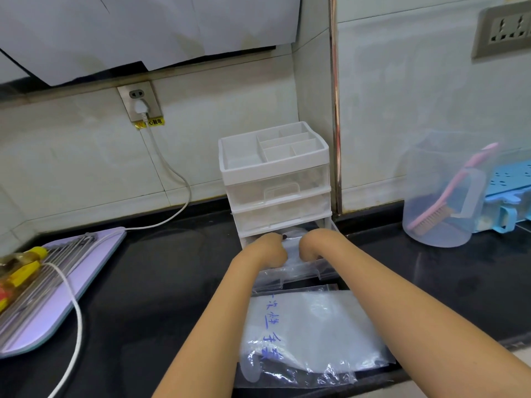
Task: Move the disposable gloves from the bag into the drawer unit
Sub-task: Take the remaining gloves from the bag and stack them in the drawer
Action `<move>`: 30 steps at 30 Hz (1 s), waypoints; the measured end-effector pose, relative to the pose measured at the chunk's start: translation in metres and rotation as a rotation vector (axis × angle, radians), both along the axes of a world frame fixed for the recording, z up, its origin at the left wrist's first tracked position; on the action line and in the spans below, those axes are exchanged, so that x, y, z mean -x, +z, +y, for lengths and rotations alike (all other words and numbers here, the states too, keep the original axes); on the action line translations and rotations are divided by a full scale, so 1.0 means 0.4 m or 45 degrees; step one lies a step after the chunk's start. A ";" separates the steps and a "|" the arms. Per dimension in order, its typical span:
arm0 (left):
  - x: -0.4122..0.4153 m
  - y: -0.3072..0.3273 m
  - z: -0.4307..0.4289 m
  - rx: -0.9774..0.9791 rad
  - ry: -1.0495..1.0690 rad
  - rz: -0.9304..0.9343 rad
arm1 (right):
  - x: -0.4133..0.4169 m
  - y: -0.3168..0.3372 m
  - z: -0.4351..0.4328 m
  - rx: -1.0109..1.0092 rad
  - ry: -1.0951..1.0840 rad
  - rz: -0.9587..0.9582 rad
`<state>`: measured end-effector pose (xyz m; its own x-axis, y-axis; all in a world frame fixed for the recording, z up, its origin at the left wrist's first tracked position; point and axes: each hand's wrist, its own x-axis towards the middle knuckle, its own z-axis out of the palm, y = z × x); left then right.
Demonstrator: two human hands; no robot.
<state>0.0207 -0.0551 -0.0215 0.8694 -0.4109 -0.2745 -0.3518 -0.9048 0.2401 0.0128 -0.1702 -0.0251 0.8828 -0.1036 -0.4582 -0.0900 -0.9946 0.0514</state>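
Clear, thin disposable gloves [293,249] sit bunched in the bottom drawer [301,272] of the white drawer unit [275,168], in the middle of the frame. That drawer is pulled out toward the person, and the two above it are closed. The left hand [270,249] and the right hand [313,245] are both down in the drawer, side by side, with the gloves between them. Their fingers bend down and the tips are hidden, so I cannot tell if they pinch the gloves or just push on them. The bag [310,334] lies flat on the black counter [161,282] in the lower middle, just in front of the drawer. I cannot tell if more gloves are inside it. I think the job now is tucking the gloves in. To do it well, push them down flat and toward the back, so no floppy edge hangs over the rim and gets caught when the drawer slides shut. Go gently, because the unit looks light and could slide.
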 end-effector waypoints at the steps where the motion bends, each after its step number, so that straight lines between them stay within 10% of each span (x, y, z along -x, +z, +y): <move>1: 0.012 -0.002 -0.005 0.039 0.020 -0.003 | 0.001 -0.001 0.001 -0.002 -0.020 -0.002; 13: 0.059 0.006 -0.008 0.017 0.129 0.162 | 0.066 0.044 -0.029 -0.290 -0.198 -0.442; 23: 0.202 0.008 0.035 0.711 0.166 -0.211 | 0.358 0.003 -0.158 -0.892 -0.111 -0.743; 30: 0.372 -0.092 0.032 0.780 -0.021 -0.186 | 0.459 -0.131 -0.194 -0.940 -0.615 -0.827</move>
<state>-0.1282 -0.0423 -0.0585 0.8722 -0.4699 0.1360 -0.4330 -0.6125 0.6613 -0.1710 -0.2479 -0.0774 0.9187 -0.3948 -0.0118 -0.2731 -0.6134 -0.7410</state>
